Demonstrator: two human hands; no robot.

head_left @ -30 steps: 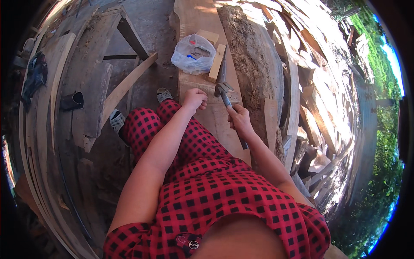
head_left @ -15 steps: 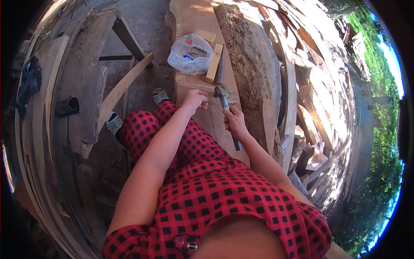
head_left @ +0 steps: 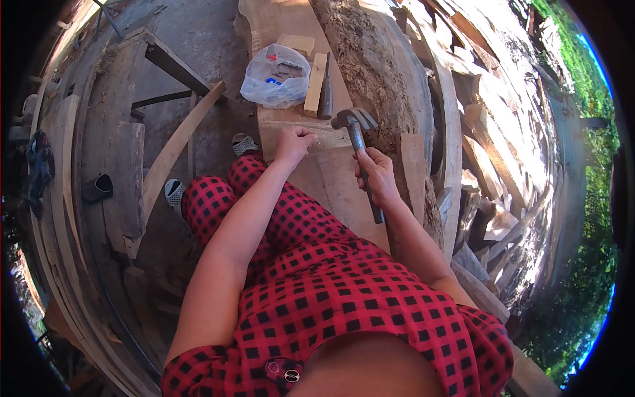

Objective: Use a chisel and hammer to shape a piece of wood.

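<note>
My right hand (head_left: 376,175) is wrapped round the handle of a claw hammer (head_left: 358,135), its metal head pointing away from me and held above the plank. To its left, my left hand (head_left: 295,143) is closed in a pinch over a wooden plank (head_left: 322,182). Something thin may stick out at the fingertips, too small to make out. Beyond the hands, a clear plastic bag (head_left: 254,89) holds small items, some blue and red. Beside it lie a narrow wood block (head_left: 315,85) and a dark, long tool (head_left: 326,99).
Another wood block (head_left: 296,44) lies behind the bag. A rough bark-edged slab (head_left: 370,73) runs along the right, with a heap of split wood (head_left: 493,145) beyond. At left stand a wooden frame with a slanting slat (head_left: 175,149) and a dark cup-like container (head_left: 99,188).
The hammer has moved right and its head has turned, widening the gap to my left hand. My left hand stays pinched over the plank. The whole view has shifted slightly.
</note>
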